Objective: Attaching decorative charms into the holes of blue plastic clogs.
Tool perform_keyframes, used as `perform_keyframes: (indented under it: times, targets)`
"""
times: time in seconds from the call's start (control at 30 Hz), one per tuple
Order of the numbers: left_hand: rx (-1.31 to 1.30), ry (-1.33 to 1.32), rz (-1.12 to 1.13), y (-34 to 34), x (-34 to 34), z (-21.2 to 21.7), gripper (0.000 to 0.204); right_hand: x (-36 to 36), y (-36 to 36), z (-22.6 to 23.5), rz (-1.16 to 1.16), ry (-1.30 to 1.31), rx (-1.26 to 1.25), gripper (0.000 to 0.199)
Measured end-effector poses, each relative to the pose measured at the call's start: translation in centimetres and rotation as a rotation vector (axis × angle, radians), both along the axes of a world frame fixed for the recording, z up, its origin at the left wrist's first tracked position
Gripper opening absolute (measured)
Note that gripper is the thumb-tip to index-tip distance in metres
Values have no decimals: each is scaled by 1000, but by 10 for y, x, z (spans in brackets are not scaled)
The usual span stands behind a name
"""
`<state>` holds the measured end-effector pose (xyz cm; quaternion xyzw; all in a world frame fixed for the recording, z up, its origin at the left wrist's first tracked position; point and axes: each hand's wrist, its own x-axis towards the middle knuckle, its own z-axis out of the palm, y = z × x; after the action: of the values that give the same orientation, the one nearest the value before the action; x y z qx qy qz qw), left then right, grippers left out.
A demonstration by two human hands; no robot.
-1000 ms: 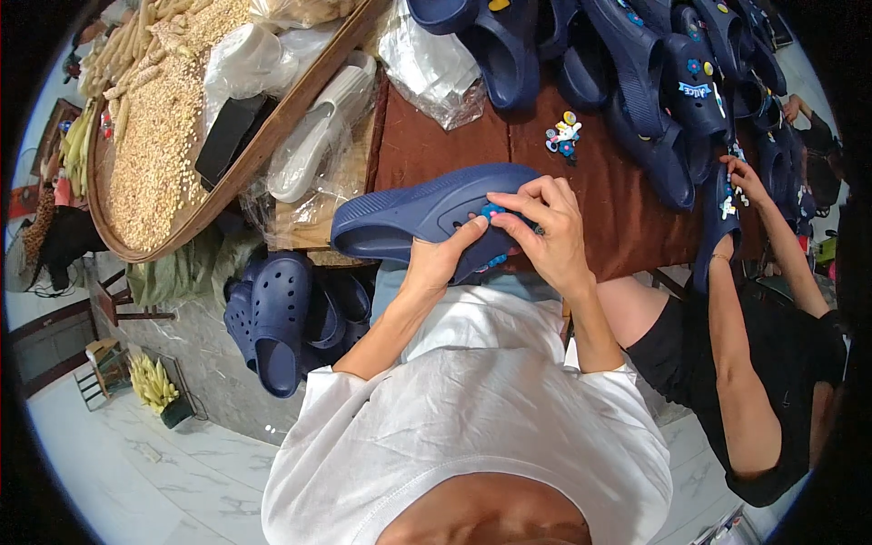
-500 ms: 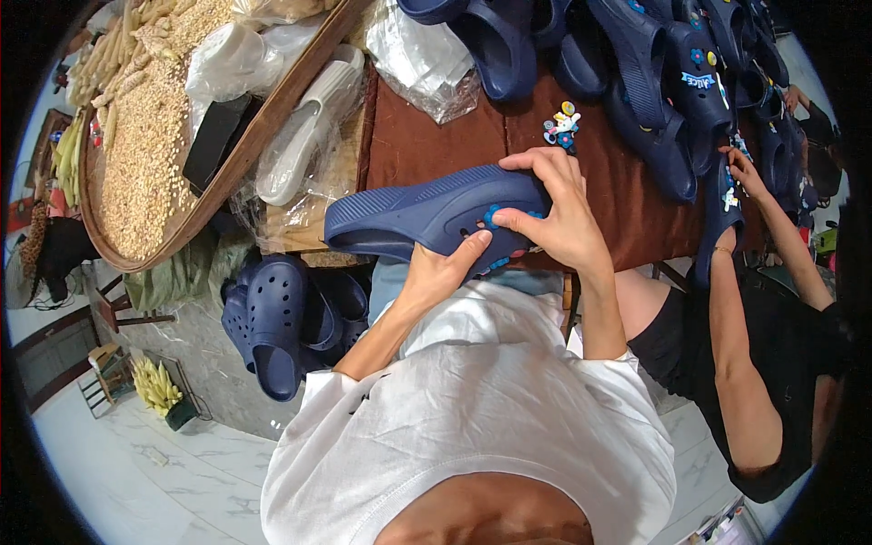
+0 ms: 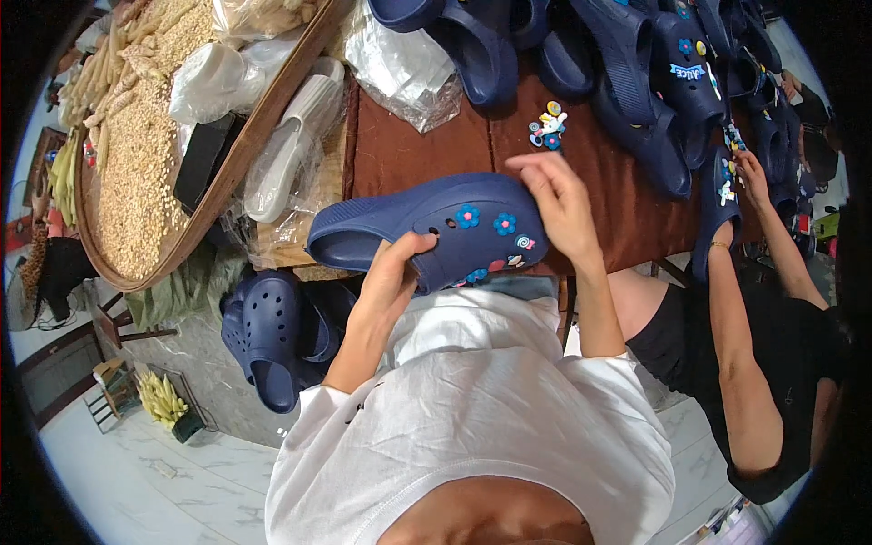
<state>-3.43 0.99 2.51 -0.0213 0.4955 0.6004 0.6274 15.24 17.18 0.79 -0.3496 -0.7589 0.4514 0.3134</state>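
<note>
A navy clog (image 3: 436, 204) lies on its side in front of me, its toe to the right. Blue flower charms (image 3: 467, 216) and several other small charms sit on its upper, with a few bare holes beside them. My left hand (image 3: 392, 272) grips the clog at its foot opening, the thumb over the upper and the other fingers hidden. At the toe, my right hand (image 3: 560, 204) has its fingers stretched out with nothing visible in them; whether it touches the clog is unclear. Just beyond lies a small pile of loose charms (image 3: 549, 125) on the brown cloth (image 3: 413, 159).
Many navy clogs (image 3: 627, 77) crowd the far right, and more (image 3: 271, 327) hang low at the left. A wrapped white shoe (image 3: 295, 150) lies by a grain tray's wooden rim (image 3: 238, 150). At the right, a co-worker's hand (image 3: 752, 177) is at a decorated clog (image 3: 720, 213).
The clog has rolled so its charm-covered upper faces up more. My right thumb has come off the upper and that hand has moved to the toe side. My left hand keeps its hold.
</note>
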Motion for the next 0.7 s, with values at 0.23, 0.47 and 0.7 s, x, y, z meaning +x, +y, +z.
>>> perform_keyframes:
  times: [0.23, 0.47, 0.7]
  targets:
    - [75, -69, 9, 5, -3, -2, 31, 11, 63, -50, -282, -345, 333, 15]
    - [57, -30, 40, 4, -3, -4, 17, -2, 61, -52, -231, -432, 391, 23]
    - [23, -12, -34, -5, -13, -24, 35, -2, 63, -63, -185, -474, 573, 23]
